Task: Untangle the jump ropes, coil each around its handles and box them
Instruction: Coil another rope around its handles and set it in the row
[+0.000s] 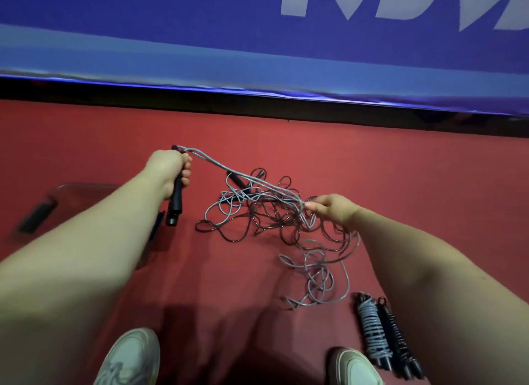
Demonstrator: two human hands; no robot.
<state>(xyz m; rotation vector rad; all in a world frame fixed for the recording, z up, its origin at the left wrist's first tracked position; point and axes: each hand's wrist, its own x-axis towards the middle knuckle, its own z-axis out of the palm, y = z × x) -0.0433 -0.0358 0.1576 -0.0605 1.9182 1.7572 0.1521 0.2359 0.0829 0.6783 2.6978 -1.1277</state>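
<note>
My left hand [169, 170] grips black jump-rope handles [176, 201], held upright above the red floor. A grey rope [229, 170] runs from their top down to my right hand [332, 210], which pinches its strands over the tangle. The tangle [269, 215] of grey and dark ropes lies on the floor between my hands, with another black handle [237, 181] in it. A loose grey stretch [317, 273] trails toward me. Two coiled ropes [383, 333], one grey and one black, lie side by side at the lower right.
A clear plastic box [71, 201] sits on the floor under my left forearm, a dark item inside. A blue padded mat [257, 41] rises along the far edge of the red floor. My two shoes [131, 359] show at the bottom.
</note>
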